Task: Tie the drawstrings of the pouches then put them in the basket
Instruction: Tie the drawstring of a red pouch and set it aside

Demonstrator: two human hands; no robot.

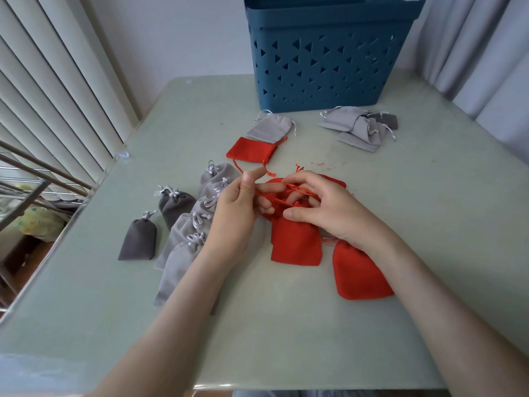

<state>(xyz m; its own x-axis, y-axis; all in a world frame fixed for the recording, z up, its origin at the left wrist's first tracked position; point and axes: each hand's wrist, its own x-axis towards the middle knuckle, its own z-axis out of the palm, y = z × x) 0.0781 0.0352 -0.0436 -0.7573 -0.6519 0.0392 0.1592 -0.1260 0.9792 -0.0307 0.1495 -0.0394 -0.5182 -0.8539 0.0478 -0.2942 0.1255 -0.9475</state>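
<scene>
While the pale green table [286,325] carries everything, the blue basket [329,61] stands at its far edge. Near side of basket, well apart: red pouch [296,242] flat on table betw. both hands. Left of it, tied grey pouches [183,236] in a cluster. Left hand [234,207] & right hand [329,210] each pinch its red drawstring [289,190], loops round fingers.
</scene>
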